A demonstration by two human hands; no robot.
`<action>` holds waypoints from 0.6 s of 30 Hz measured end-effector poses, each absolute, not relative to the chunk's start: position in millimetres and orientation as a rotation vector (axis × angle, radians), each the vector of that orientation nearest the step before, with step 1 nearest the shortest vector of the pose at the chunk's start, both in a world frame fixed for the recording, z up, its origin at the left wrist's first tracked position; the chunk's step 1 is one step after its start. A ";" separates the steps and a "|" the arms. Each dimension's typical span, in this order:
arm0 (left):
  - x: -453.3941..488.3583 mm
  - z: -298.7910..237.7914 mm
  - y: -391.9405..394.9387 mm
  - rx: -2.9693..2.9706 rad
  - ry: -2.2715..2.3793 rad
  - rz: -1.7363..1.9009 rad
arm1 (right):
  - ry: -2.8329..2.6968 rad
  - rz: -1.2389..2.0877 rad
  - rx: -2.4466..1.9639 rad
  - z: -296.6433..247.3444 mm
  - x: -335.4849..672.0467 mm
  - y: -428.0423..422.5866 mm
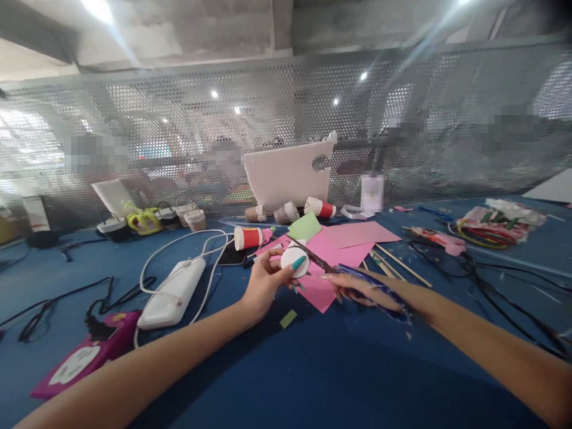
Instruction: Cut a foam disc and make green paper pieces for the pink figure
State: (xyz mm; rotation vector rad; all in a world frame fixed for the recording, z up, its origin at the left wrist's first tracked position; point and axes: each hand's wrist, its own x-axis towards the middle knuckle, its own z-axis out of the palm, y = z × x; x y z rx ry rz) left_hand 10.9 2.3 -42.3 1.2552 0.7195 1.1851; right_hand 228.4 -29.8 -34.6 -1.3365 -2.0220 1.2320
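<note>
My left hand (268, 277) is closed on a white round piece (292, 262), pinched between thumb and fingers. Whether this is a flat disc or the end of a paper cup, I cannot tell. My right hand (353, 285) grips scissors (318, 260) with blue handles. Their dark blades reach up and left, beside the round piece's upper right edge. Pink paper sheets (322, 298) lie beneath both hands, with a green sheet (305, 226) on top. A small green scrap (288, 319) rests nearer to me.
A red-and-white paper cup (248, 238) lies left of the sheets, near a phone (231, 255). Left stand a white power strip (172, 292) and a purple box (89, 354). Wooden sticks (404, 265) and a pink glue gun (442, 240) lie right. A perforated screen (179, 131) borders the back.
</note>
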 end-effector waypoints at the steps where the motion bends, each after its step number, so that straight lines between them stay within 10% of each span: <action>1: 10.6 -40.8 2.2 1.264 0.715 1.177 | -2.024 1.198 -1.329 -30.9 227.0 -33.9; 18: 4.9 -19.9 8.1 1.382 0.719 1.101 | -1.963 0.935 -1.437 -9.6 212.2 -58.2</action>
